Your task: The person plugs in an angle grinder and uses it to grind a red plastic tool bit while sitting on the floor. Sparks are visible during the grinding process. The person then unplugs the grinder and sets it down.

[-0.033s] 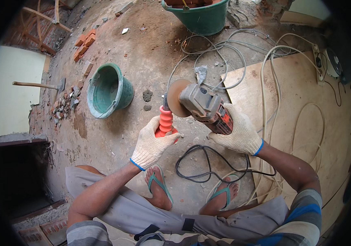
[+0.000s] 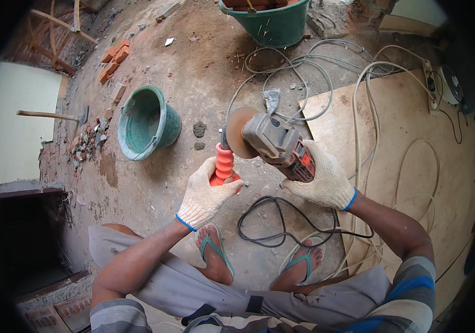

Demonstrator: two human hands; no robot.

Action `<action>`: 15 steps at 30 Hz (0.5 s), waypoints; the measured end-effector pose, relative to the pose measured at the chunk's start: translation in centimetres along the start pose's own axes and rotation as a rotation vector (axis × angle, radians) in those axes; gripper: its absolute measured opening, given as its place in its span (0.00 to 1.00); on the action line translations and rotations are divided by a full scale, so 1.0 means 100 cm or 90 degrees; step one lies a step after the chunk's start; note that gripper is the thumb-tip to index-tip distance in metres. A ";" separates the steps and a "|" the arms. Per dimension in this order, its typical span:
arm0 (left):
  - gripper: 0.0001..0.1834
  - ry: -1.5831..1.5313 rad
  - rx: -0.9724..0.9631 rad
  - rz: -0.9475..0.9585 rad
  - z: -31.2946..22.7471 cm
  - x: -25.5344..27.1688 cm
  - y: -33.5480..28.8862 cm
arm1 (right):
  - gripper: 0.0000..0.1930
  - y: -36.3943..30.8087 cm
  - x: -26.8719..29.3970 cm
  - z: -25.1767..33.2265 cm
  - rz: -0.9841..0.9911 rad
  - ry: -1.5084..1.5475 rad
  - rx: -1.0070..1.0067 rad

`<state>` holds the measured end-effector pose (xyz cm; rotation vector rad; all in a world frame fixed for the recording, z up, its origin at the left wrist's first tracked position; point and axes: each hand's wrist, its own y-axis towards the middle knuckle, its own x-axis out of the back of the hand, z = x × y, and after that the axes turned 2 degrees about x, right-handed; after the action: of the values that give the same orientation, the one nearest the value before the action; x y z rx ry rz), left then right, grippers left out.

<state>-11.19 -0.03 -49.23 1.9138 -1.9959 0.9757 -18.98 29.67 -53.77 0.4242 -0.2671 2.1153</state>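
In my gloved left hand (image 2: 207, 191) is a chisel with a red ribbed hand guard (image 2: 224, 161); its dark metal end (image 2: 224, 137) points up and away from me. My gloved right hand (image 2: 320, 177) is wrapped round the body of a worn angle grinder (image 2: 276, 145). The grinder's brown round disc (image 2: 241, 132) stands right beside the chisel's metal end and seems to touch it. A few sparks show in the air farther off. My fingers partly hide the lower part of the guard and the grinder's rear.
A black cable (image 2: 270, 243) loops near my sandalled feet. Grey cable coils (image 2: 326, 83) lie ahead, beside a plywood sheet (image 2: 409, 144) with a socket strip (image 2: 430, 89). One green bucket (image 2: 168, 125) stands left, another (image 2: 276, 25) ahead. Bricks (image 2: 114, 58), a hammer (image 2: 54, 115) and a dark opening (image 2: 23, 238) lie left.
Only the scattered sparks ahead differ slightly in place. Both hands, the chisel and the grinder look the same.
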 end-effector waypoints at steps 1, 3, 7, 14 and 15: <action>0.28 0.015 0.009 -0.003 0.000 0.000 0.000 | 0.41 0.000 0.000 0.000 -0.006 -0.002 0.008; 0.28 -0.017 0.023 0.006 0.000 0.001 -0.001 | 0.41 0.001 -0.001 0.000 -0.018 -0.004 0.023; 0.29 0.010 0.028 0.001 0.002 0.002 -0.001 | 0.42 0.001 -0.002 -0.002 -0.016 0.005 0.020; 0.30 0.019 0.000 0.000 0.007 0.001 0.000 | 0.42 0.000 -0.001 -0.005 -0.002 0.004 -0.004; 0.29 0.011 0.006 0.001 0.006 0.001 0.000 | 0.42 0.000 -0.001 -0.005 -0.001 0.008 -0.005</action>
<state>-10.99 -0.49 -49.62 1.9021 -1.9864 1.0011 -19.03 29.75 -54.28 0.4064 -0.2685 2.1146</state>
